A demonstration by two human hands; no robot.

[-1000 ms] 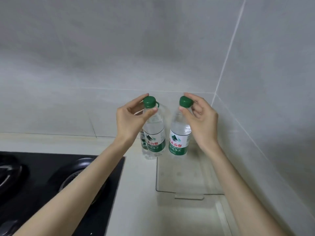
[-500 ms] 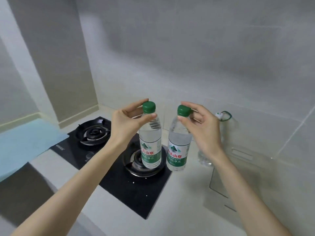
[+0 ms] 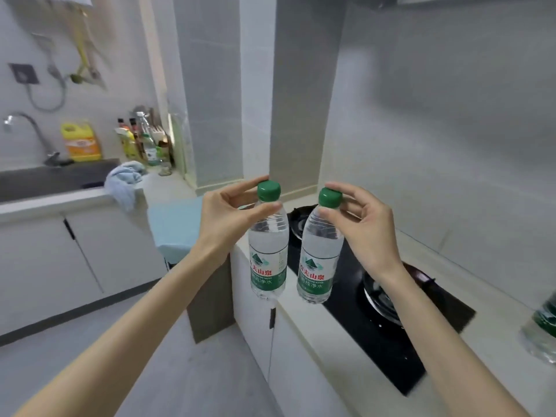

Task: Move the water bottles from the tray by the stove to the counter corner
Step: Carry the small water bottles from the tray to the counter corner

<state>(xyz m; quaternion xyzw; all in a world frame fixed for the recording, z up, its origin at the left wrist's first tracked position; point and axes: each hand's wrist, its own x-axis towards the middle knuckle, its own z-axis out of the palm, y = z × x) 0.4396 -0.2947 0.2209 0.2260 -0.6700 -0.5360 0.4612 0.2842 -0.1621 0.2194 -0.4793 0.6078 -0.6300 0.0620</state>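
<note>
Right now the left hand is pinching one clear plastic green-capped water bottle by its neck, the right hand its twin — both dangling mid-frame over the black glass stove. Carrying them well means keeping the pinches firm and bottles plumb — heavy bodies swinging could be slipping free.

Two water bottles hang upright side by side in the air, each pinched at its cap: the left bottle in the left hand, the right bottle in the right hand. The right bottle is over the counter's front edge beside the stove; the left bottle is just past that edge, over the floor. A third bottle stands on the counter at the stove's right end. Far left, a sink sits in another counter, with a cloth draped over its right corner and bottles behind.
</note>
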